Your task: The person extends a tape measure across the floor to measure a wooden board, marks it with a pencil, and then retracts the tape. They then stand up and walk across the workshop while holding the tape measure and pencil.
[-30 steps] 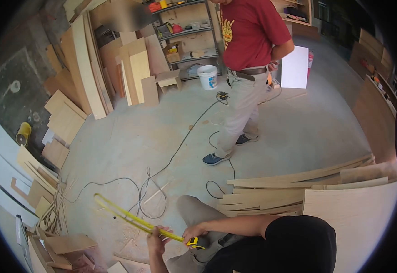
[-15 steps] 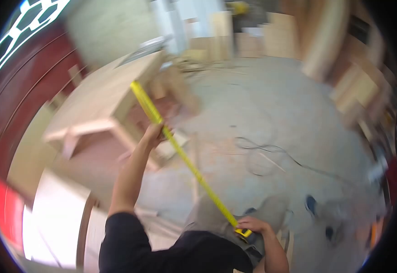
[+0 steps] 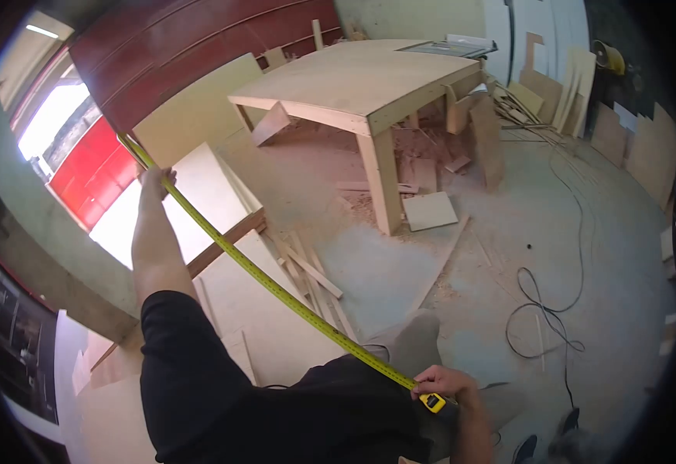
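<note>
A yellow tape measure [image 3: 263,279] is pulled out in a long, slightly sagging line across my body. My left hand [image 3: 157,182], on an outstretched arm, is closed around the blade near its free end, which sticks out beyond the fingers. Close to my lap, my right hand [image 3: 444,382] grips the tape at its yellow and black case [image 3: 432,402]. Beneath the blade lie pale wooden sheets [image 3: 268,340] and a few narrow wood strips [image 3: 313,277].
A large wooden worktable [image 3: 353,77] stands ahead, with sawdust and offcuts under it. A dark cable [image 3: 543,309] loops over the floor at right. Boards [image 3: 651,147] lean at the far right. A concrete pillar [image 3: 51,201] rises at left.
My view has swung left. The left hand with the blade's end has moved from the worktable toward the stacked sheets; both hands still hold the tape measure.
</note>
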`<action>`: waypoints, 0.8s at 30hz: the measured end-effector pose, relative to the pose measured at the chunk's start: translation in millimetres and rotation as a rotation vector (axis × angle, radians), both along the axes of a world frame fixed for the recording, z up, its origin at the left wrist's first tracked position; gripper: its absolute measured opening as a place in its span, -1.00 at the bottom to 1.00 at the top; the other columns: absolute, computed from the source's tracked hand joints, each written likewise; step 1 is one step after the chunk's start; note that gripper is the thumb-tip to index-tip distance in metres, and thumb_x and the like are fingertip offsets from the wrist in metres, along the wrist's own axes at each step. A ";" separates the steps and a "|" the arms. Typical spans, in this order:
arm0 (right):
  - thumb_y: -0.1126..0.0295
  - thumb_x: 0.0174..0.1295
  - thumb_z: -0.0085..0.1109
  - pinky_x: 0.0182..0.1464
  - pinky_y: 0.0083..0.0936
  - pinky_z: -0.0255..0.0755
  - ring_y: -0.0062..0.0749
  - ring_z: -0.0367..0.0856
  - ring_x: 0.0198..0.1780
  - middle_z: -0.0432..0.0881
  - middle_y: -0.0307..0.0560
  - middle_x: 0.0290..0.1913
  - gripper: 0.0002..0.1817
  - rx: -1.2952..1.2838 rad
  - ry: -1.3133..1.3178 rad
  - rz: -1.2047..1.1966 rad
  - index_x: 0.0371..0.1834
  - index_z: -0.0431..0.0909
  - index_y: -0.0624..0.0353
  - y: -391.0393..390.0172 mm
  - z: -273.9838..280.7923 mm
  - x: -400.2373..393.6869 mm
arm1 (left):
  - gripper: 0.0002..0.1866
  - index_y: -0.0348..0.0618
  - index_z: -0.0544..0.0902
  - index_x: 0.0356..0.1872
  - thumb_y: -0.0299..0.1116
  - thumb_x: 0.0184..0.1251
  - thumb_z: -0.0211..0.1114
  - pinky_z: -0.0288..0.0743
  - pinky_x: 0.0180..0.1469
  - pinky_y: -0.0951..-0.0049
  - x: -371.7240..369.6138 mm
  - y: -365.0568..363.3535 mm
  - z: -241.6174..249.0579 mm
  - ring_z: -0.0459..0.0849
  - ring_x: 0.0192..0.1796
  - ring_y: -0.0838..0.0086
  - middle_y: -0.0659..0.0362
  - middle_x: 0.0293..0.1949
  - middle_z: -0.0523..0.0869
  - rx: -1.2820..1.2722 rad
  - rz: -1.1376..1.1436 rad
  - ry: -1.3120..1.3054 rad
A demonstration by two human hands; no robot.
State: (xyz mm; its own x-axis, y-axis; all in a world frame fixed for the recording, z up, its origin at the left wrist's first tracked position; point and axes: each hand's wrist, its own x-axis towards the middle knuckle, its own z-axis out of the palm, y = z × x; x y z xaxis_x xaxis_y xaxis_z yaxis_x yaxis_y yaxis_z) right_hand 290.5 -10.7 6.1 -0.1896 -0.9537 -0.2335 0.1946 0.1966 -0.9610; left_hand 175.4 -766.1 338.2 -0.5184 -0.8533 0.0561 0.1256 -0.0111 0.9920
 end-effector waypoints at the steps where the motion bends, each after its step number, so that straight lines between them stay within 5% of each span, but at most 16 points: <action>1: 0.29 0.31 0.06 -0.24 -0.63 0.39 -0.65 0.53 -0.33 0.64 -0.24 -0.42 -0.73 -0.021 0.027 -0.027 -0.29 0.64 0.29 2.5 -1.7 2.8 | -0.85 -0.25 0.46 -0.19 -0.40 0.32 0.08 0.57 -0.30 0.27 -36.5 8.1 21.9 0.66 -0.36 0.25 0.07 -0.34 0.62 -0.044 -0.144 -0.015; 4: 0.23 0.35 0.02 -0.30 -0.62 0.39 -0.62 0.53 -0.38 0.61 -0.22 -0.45 -0.69 -0.143 -0.005 -0.222 -0.34 0.62 0.26 18.0 -8.2 25.3 | -0.69 -0.14 0.52 -0.06 -0.14 0.38 0.08 0.52 -0.06 0.39 -157.1 190.4 103.2 0.66 -0.22 0.44 0.22 -0.28 0.67 -0.337 -0.667 0.027; 5: 0.22 0.35 0.03 -0.33 -0.62 0.39 -0.61 0.54 -0.41 0.60 -0.21 -0.46 -0.68 -0.166 -0.131 -0.296 -0.35 0.60 0.26 26.5 -3.3 36.8 | -0.73 -0.08 0.55 -0.09 -0.13 0.41 0.11 0.53 -0.14 0.45 -190.6 261.7 117.1 0.64 -0.27 0.48 0.26 -0.32 0.65 -0.349 -0.798 0.044; 7: 0.19 0.35 0.03 -0.37 -0.62 0.39 -0.59 0.54 -0.45 0.59 -0.20 -0.47 -0.67 -0.286 -0.225 -0.523 -0.36 0.59 0.25 27.5 -3.7 61.7 | -0.76 0.08 0.54 -0.19 -0.03 0.40 0.09 0.52 -0.23 0.50 -261.8 383.6 107.5 0.62 -0.26 0.57 0.31 -0.30 0.63 -0.459 -1.114 0.031; 9: 0.16 0.35 0.03 -0.39 -0.63 0.40 -0.58 0.55 -0.48 0.58 -0.18 -0.48 -0.66 -0.358 -0.178 -0.741 -0.36 0.58 0.25 32.9 -9.5 85.0 | -0.74 0.03 0.53 -0.25 -0.03 0.38 0.07 0.52 -0.27 0.45 -259.5 528.0 60.2 0.64 -0.34 0.48 0.24 -0.40 0.62 -0.540 -1.185 -0.010; 11: 0.14 0.35 0.03 -0.40 -0.63 0.40 -0.58 0.55 -0.48 0.57 -0.18 -0.48 -0.64 -0.396 -0.193 -1.022 -0.38 0.57 0.24 33.6 -10.9 110.1 | -0.72 -0.13 0.48 -0.16 -0.13 0.34 0.15 0.57 -0.30 0.36 -335.4 616.4 -41.8 0.63 -0.34 0.41 0.18 -0.36 0.63 -0.388 -1.670 0.017; 16: 0.08 0.36 -0.01 -0.41 -0.61 0.41 -0.58 0.55 -0.50 0.57 -0.20 -0.49 -0.60 -0.349 -0.360 -1.482 -0.43 0.57 0.19 31.7 -52.2 136.6 | -0.83 -0.11 0.45 -0.37 -0.29 0.40 0.02 0.55 -0.09 0.18 -188.8 797.8 -290.4 0.56 -0.38 0.30 0.14 -0.47 0.52 0.284 -1.945 -0.454; 19: 0.10 0.33 -0.01 -0.41 -0.61 0.41 -0.56 0.55 -0.51 0.59 -0.21 -0.48 -0.62 -0.378 -0.509 -1.674 -0.41 0.59 0.18 31.5 -83.8 134.4 | -0.80 -0.11 0.41 -0.42 -0.33 0.43 -0.03 0.51 -0.03 0.15 -70.3 805.6 -399.3 0.51 -0.39 0.28 0.13 -0.50 0.48 0.519 -1.931 -0.758; 20: 0.10 0.32 0.00 -0.40 -0.61 0.42 -0.56 0.55 -0.51 0.59 -0.21 -0.47 -0.63 -0.396 -0.587 -1.726 -0.39 0.59 0.18 28.1 -86.9 129.6 | -0.76 -0.12 0.47 -0.47 -0.30 0.42 0.00 0.59 -0.17 0.21 -46.0 796.8 -437.3 0.58 -0.42 0.29 0.13 -0.54 0.55 0.552 -1.985 -0.847; 24: 0.10 0.33 -0.02 -0.73 -0.65 0.13 -0.64 0.32 -0.69 0.39 -0.35 -0.62 -0.72 -0.299 -0.883 -1.707 -0.42 0.52 -0.02 29.9 -86.6 108.0 | -0.80 -0.16 0.48 -0.22 -0.27 0.47 -0.02 0.59 -0.18 0.29 26.8 719.6 -581.5 0.60 -0.32 0.31 0.17 -0.35 0.58 1.079 -1.624 -1.175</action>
State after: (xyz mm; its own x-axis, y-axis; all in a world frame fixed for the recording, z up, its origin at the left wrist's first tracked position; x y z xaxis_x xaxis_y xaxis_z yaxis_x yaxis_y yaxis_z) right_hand 398.5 19.2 -80.5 -0.7513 0.0565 -0.6576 0.3433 -0.8175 -0.4625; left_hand 202.2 -46.5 -243.3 -0.0283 0.6832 -0.7297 -0.9792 0.1277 0.1575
